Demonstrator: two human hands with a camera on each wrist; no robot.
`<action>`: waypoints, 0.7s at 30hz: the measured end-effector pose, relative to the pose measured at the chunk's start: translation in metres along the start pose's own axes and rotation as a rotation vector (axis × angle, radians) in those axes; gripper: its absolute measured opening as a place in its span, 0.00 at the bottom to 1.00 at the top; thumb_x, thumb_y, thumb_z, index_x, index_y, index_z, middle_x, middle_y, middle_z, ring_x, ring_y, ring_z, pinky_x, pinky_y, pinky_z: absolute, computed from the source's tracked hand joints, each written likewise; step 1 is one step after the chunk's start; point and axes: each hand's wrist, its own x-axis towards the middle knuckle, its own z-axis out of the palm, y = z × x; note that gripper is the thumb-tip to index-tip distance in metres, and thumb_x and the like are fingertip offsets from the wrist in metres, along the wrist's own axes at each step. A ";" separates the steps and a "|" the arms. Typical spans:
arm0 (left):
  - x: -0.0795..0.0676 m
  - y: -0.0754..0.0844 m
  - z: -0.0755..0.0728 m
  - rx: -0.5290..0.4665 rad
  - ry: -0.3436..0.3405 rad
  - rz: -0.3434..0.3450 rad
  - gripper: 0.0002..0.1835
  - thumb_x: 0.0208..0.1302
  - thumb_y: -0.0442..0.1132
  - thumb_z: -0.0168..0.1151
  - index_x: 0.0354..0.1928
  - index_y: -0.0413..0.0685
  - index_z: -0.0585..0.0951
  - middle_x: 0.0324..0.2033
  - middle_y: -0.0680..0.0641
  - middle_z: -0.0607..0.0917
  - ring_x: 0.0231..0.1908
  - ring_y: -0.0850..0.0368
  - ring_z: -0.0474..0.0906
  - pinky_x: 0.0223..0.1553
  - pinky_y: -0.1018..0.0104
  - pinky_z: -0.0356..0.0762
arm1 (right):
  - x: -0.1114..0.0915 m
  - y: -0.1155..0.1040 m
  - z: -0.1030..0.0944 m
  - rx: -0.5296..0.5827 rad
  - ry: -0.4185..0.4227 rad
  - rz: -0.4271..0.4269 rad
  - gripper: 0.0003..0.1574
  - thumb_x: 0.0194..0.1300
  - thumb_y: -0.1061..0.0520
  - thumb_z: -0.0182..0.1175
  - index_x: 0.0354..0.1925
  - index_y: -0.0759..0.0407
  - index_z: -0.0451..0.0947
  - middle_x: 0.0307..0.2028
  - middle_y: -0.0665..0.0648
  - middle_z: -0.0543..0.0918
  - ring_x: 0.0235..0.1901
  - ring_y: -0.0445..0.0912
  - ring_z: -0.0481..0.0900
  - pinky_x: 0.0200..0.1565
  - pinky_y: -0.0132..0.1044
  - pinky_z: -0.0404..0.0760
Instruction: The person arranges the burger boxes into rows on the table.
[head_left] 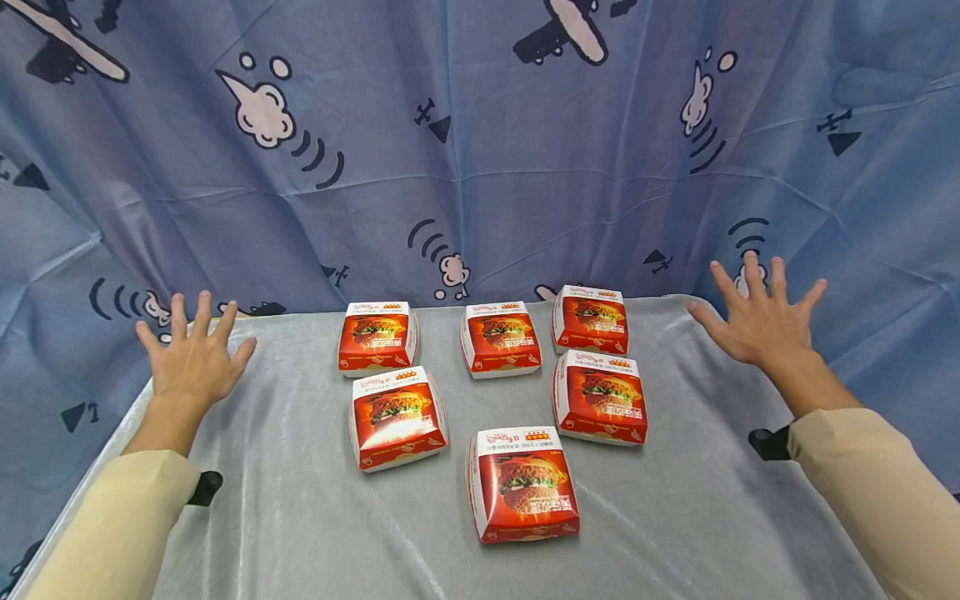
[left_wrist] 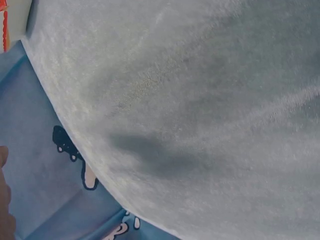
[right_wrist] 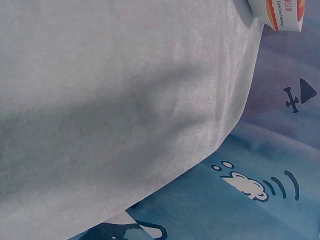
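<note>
Several red and white burger boxes sit closed on the grey cloth, printed with a hamburger picture. The nearest box [head_left: 525, 485] lies front and centre; behind it are a left box [head_left: 397, 417] and a right box [head_left: 600, 396]. Along the back stand three more: a left one [head_left: 377, 337], a middle one [head_left: 501, 337] and a right one [head_left: 591, 319]. My left hand [head_left: 193, 358] is held with fingers spread near the table's left edge, apart from the boxes. Over the right side, my right hand [head_left: 765, 321] is spread too, touching nothing.
A grey velvety cloth [head_left: 300, 517] covers the table. Behind and beside it hangs a blue curtain [head_left: 525, 150] with cartoon planes and clouds. Parts of burger boxes show at the corner of the left wrist view and of the right wrist view [right_wrist: 280, 14].
</note>
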 end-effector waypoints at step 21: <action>-0.002 -0.001 0.001 0.004 0.003 0.018 0.38 0.76 0.58 0.39 0.77 0.43 0.51 0.76 0.30 0.41 0.73 0.29 0.26 0.60 0.20 0.22 | 0.000 -0.006 -0.002 -0.021 -0.001 -0.016 0.56 0.69 0.22 0.31 0.80 0.52 0.35 0.75 0.73 0.27 0.72 0.74 0.25 0.56 0.77 0.17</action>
